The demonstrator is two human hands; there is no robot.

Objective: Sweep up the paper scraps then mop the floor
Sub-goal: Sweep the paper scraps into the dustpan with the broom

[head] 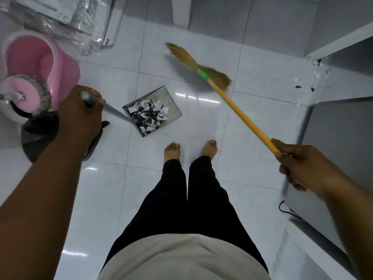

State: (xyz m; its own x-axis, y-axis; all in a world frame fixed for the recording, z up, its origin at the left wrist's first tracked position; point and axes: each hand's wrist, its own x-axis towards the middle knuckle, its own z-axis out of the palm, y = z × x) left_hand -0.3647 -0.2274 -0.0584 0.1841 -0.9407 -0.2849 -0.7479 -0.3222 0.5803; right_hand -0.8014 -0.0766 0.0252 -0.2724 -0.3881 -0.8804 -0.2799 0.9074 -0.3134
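Observation:
A metal dustpan [171, 102] rests on the white tile floor ahead of my bare feet, holding a heap of black and white paper scraps [148, 115]. My left hand [80, 116] grips the top of the dustpan's long grey handle [116, 113]. My right hand [298, 164] holds the yellow stick of a straw broom [201, 67], whose blurred bristle head is raised off the floor beyond the dustpan. A pink mop bucket [40, 59] with a round mop head [26, 93] in its spinner stands at the left.
A bin lined with a black bag [40, 130] sits under my left forearm. Plastic-wrapped items [66, 23] lie at the back left. White shelving [341, 43] lines the right side, with a few dark scraps [304, 87] near its base. A black cable [286, 209] runs by the right wall.

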